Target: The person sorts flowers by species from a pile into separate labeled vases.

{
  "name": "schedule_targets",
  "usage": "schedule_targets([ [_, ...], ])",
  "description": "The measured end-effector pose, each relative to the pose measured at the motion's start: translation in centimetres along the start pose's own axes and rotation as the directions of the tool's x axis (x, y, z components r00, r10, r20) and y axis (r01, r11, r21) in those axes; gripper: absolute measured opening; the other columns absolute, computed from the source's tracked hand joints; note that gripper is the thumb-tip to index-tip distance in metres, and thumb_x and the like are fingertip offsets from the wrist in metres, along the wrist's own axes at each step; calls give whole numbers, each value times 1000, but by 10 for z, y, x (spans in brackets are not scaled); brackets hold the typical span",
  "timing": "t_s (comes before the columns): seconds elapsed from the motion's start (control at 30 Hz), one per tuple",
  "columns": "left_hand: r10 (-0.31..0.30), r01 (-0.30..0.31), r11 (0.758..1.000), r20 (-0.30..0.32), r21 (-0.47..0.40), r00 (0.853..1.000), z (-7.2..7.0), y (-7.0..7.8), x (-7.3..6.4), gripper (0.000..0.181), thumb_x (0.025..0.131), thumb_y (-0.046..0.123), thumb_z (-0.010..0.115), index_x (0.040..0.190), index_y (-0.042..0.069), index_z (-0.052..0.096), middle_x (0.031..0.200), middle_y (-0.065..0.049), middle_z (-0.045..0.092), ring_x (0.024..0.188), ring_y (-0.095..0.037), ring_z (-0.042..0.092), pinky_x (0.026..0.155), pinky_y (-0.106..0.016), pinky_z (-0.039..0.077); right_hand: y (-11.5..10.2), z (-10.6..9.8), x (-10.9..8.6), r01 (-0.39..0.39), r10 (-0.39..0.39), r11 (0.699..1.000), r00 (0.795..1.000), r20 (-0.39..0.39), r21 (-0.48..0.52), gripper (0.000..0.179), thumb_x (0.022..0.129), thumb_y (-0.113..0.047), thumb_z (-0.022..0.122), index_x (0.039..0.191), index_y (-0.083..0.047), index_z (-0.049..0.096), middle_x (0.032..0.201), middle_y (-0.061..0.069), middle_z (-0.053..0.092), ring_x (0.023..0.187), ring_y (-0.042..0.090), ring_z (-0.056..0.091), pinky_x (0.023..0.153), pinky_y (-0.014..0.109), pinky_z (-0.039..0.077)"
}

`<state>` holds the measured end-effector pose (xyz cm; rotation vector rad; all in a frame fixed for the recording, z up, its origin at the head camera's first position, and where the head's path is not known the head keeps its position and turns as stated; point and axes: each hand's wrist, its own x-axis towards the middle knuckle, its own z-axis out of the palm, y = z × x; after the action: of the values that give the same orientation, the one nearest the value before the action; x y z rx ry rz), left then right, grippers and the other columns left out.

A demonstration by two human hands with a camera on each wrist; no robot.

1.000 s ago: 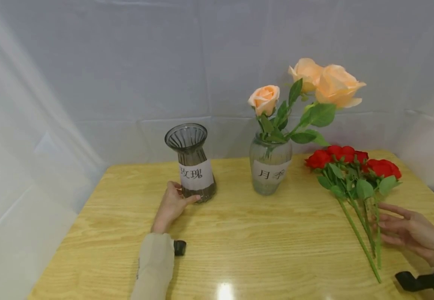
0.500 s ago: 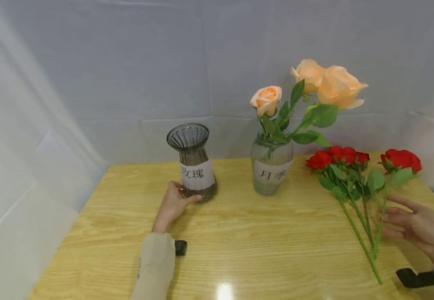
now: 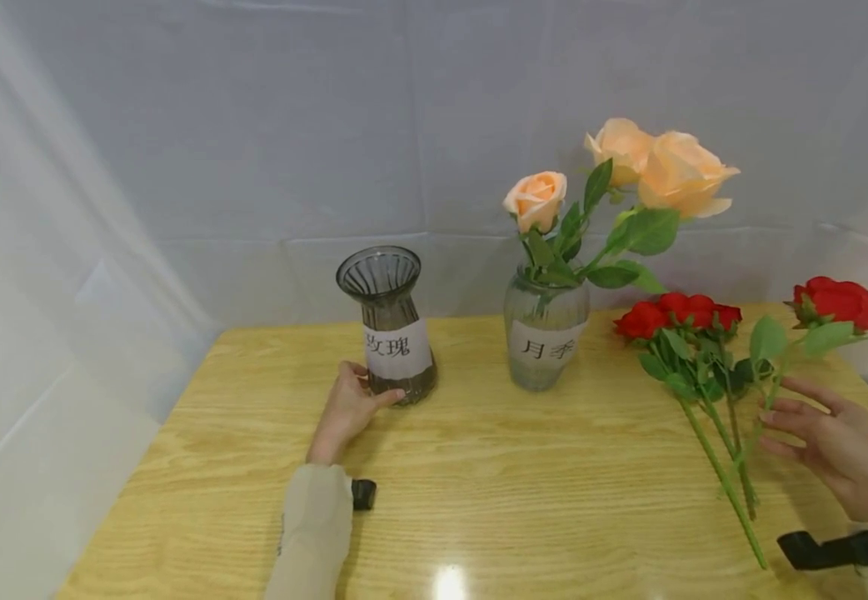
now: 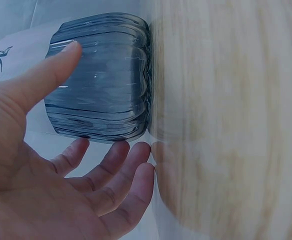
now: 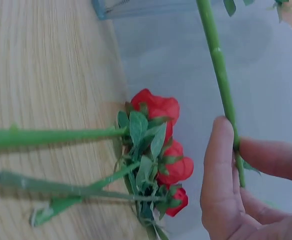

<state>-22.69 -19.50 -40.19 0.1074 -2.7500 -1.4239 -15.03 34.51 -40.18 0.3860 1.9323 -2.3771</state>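
Observation:
A grey ribbed glass vase (image 3: 387,317) with a flared mouth and a white paper label stands upright at the table's centre-left. My left hand (image 3: 350,410) holds it low down, thumb across the front and fingers at its side; the left wrist view shows the thumb (image 4: 61,65) on the glass. At the right, my right hand (image 3: 831,442) pinches the green stem of a red rose (image 3: 839,303), its bloom raised above the table. In the right wrist view the stem (image 5: 218,65) runs between thumb and fingers. Several red roses (image 3: 677,312) lie just left of that hand.
A clear glass vase (image 3: 542,367) with a paper label stands between the grey vase and the roses, holding 3 peach roses (image 3: 677,171) that lean right. A pale sheet (image 3: 291,150) hangs behind the wooden table (image 3: 479,467).
One red rose has come away from the others, lifted and shifted right in my right hand. My left hand stays on the grey vase.

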Motion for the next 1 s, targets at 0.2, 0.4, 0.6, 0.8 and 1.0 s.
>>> schedule_targets([
  [0.2, -3, 3, 1000, 0, 14, 1000, 0, 0, 0, 63, 87, 14, 80, 124, -12, 37, 122, -35, 52, 111, -45, 53, 95, -54, 46, 4, 11, -3, 63, -61, 997, 998, -33, 54, 93, 100, 2, 60, 163, -20, -4, 100, -10, 54, 83, 5, 65, 70, 28, 59],
  [0.4, 1, -1, 1000, -8, 7, 1000, 0, -1, 0, 61, 87, 14, 80, 123, -11, 38, 120, -33, 52, 108, -42, 53, 93, -53, 46, 4, 27, -6, 70, -63, 992, 996, -70, 105, 92, 99, 1, 61, 163, -23, 0, 112, -5, 46, 84, 6, 64, 72, 29, 60],
  [0.6, 13, -12, 1000, -10, 6, 1000, 0, -1, 0, 61, 87, 13, 80, 123, -11, 38, 117, -32, 53, 104, -41, 53, 90, -52, 46, 4, 43, -9, 104, -90, 981, 992, -86, 165, 76, 97, 2, 64, 156, -21, 21, 97, -4, 57, 81, 10, 66, 69, 32, 60],
  [0.8, 18, -18, 1000, -9, 12, 1000, -1, 0, -2, 61, 87, 14, 81, 124, -12, 39, 114, -32, 54, 102, -39, 53, 89, -51, 47, 4, 55, -11, 127, -111, 975, 989, -97, 184, 48, 96, 2, 66, 132, -18, 41, 93, -5, 63, 80, 12, 67, 68, 32, 61],
  [1.0, 21, -21, 1000, -5, 6, 1000, -1, 0, -2, 61, 87, 14, 80, 124, -12, 38, 115, -32, 53, 102, -39, 53, 88, -51, 46, 5, 64, -12, 151, -137, 962, 988, -76, 225, 41, 97, 2, 64, 127, -15, 42, 94, -4, 65, 83, 12, 66, 68, 33, 61],
])
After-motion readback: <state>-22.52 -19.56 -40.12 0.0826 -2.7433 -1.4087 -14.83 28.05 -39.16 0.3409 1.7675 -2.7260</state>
